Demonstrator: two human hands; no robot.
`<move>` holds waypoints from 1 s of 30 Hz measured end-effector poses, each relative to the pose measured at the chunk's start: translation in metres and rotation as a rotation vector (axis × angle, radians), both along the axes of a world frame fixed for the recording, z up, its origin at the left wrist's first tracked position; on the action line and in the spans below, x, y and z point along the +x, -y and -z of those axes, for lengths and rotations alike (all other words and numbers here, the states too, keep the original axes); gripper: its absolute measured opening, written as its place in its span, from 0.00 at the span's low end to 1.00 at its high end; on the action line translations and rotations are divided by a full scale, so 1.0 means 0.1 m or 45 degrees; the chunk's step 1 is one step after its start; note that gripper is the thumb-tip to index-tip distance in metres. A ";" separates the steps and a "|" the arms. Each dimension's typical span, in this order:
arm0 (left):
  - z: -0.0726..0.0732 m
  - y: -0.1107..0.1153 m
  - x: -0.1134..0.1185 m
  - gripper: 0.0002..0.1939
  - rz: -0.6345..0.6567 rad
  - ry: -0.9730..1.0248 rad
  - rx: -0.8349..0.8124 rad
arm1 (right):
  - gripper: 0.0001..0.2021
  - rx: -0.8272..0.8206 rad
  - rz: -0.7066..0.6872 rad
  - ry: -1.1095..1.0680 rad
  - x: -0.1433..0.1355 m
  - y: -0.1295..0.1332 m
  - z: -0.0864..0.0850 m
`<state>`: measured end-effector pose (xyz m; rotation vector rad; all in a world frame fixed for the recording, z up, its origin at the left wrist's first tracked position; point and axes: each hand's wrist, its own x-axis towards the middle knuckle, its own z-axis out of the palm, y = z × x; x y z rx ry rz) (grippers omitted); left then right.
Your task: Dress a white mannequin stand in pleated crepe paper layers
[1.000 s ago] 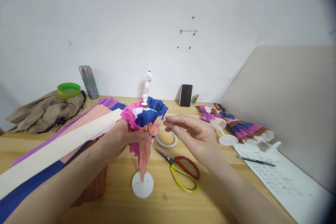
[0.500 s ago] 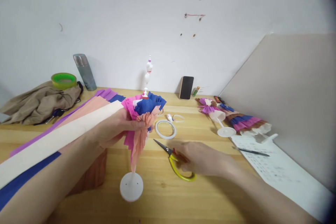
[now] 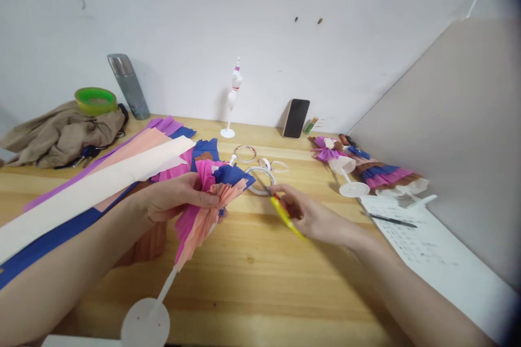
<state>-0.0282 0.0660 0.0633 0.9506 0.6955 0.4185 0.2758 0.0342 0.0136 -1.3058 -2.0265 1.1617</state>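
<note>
My left hand (image 3: 181, 195) is closed round a small dress form wrapped in pink, blue and peach crepe paper (image 3: 203, 217). The form tilts, its white round base (image 3: 145, 322) towards the lower left. In my right hand (image 3: 309, 214) are scissors with yellow and red handles (image 3: 285, 217); their blades are blurred over a white tape roll (image 3: 260, 180). A gap separates the scissors from the paper dress. Under and beside my left forearm lie long crepe strips, a cream one (image 3: 101, 190) on top.
A bare white figure (image 3: 234, 92) stands at the back, right of a flask (image 3: 129, 87). A phone (image 3: 296, 118) leans on the wall. Finished paper dresses (image 3: 386, 179), a pen (image 3: 393, 220) and a written sheet (image 3: 423, 255) are at right. A green tape roll (image 3: 95, 101) sits on brown cloth (image 3: 73, 135).
The held form has tilted, its base swinging towards the lower left. My right hand has raised the scissors from the table towards the tape rolls. The view has shifted.
</note>
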 end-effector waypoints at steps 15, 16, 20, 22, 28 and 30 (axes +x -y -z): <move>0.02 0.15 0.05 0.20 -0.133 -0.167 0.084 | 0.29 0.609 -0.247 0.217 -0.16 -0.20 -0.58; 0.02 0.15 0.07 0.19 -0.134 -0.172 0.087 | 0.28 0.631 -0.263 0.240 -0.13 -0.24 -0.57; 0.01 0.15 0.14 0.16 -0.134 -0.207 0.106 | 0.27 0.625 -0.352 0.312 -0.01 -0.35 -0.55; 0.02 0.15 0.16 0.17 -0.128 -0.242 0.112 | 0.26 0.614 -0.378 0.341 0.01 -0.35 -0.56; 0.07 0.13 0.15 0.21 -0.089 -0.299 0.087 | 0.21 0.585 -0.478 0.372 -0.05 -0.29 -0.63; 0.06 0.13 0.15 0.21 -0.056 -0.263 0.084 | 0.20 0.559 -0.488 0.387 -0.06 -0.29 -0.65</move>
